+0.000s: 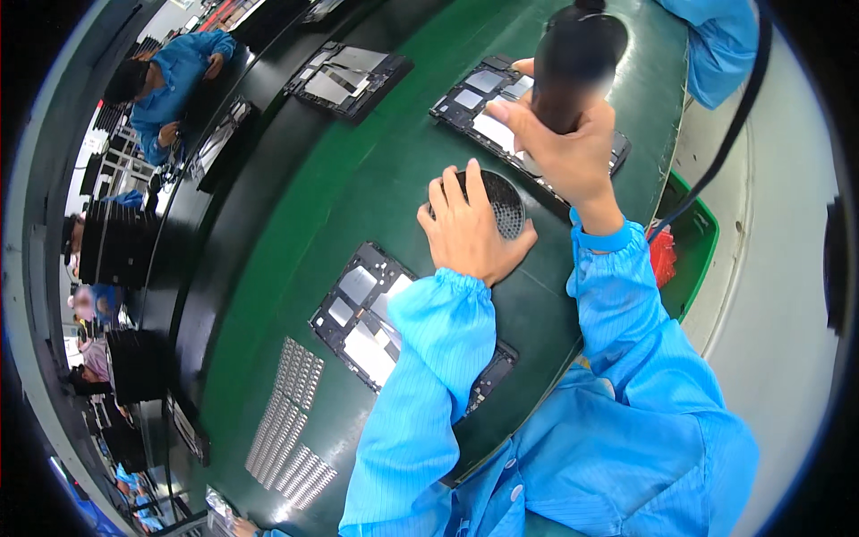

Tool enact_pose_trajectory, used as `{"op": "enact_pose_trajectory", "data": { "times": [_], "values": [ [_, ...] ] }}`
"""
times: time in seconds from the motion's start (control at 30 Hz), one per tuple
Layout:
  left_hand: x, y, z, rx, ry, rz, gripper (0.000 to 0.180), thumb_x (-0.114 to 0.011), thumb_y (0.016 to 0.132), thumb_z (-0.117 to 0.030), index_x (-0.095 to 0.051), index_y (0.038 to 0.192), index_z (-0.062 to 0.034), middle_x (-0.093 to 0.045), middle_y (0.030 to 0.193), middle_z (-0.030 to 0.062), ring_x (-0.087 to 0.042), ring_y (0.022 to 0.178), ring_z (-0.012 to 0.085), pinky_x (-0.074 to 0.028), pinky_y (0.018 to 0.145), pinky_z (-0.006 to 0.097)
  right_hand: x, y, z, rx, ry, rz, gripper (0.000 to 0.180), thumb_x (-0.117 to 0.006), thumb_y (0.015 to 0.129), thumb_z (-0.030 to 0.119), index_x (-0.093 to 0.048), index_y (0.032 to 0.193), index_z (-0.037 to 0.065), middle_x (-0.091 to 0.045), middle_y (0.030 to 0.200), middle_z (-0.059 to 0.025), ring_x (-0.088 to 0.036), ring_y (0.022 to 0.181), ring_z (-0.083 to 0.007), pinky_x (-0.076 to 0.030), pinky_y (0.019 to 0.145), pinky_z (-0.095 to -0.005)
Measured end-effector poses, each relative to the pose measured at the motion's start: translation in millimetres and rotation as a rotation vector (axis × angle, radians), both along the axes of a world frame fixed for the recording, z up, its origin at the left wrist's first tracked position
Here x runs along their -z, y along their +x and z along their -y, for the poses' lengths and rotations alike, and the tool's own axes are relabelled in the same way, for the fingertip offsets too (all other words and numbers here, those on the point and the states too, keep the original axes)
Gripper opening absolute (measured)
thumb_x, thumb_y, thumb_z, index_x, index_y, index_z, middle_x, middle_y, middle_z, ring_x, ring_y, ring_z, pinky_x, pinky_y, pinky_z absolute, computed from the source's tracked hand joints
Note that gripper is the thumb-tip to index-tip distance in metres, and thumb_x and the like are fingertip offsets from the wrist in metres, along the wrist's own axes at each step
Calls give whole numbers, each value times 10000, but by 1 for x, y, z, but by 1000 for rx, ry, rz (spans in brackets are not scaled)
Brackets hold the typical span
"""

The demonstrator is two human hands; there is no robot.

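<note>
My right hand [577,157] is closed round a black electric screwdriver [577,67], which stands upright and blurred close to the camera. Its tip is hidden behind my hand, over an opened tablet [492,130] with silver and white parts inside. Below and to the left, my left hand [470,224] lies with spread fingers over a round black dish full of small holes [508,210]; the thumb is at its right edge. A second opened tablet [358,295] lies nearer, partly covered by my left sleeve.
Rows of small metal pieces [286,416] lie on the green table [268,295] at the lower left. Another opened device [344,80] sits at the far left. A black cable [738,121] hangs at right, above a green bin [702,237]. Co-workers [183,80] are on the left.
</note>
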State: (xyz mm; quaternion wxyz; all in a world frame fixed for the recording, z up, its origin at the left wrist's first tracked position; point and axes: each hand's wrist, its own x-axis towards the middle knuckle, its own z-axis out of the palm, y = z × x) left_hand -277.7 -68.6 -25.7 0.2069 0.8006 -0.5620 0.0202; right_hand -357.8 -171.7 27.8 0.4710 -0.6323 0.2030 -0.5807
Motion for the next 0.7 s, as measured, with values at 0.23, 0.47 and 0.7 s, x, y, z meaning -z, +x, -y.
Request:
{"op": "enact_pose_trajectory", "data": {
  "times": [0.23,0.47,0.7],
  "values": [
    [4,8,-9,52,-148,-70,912,-757,556,-370,-379,1285,27,-414,1283,204,-366,1216,371,-303,976,478,-5,-4,-4,34,-75,9,303,-763,724,23,-577,960,-13,-607,677,4,-548,605,-39,-434,517,-186],
    [7,20,-8,69,-203,-43,882,-761,560,-368,-391,1265,9,-402,1289,206,-355,1225,368,-289,991,471,-6,0,-6,50,-57,32,302,-770,717,21,-580,950,-8,-616,693,-4,-548,611,-38,-445,531,-191],
    [12,28,-6,64,-332,-11,852,-754,568,-374,-392,1251,-17,-371,1308,209,-329,1242,368,-273,998,476,0,-4,-17,62,-95,6,352,-729,747,1,-560,1053,-41,-582,640,-4,-531,542,-51,-393,489,-190]
  ]
}}
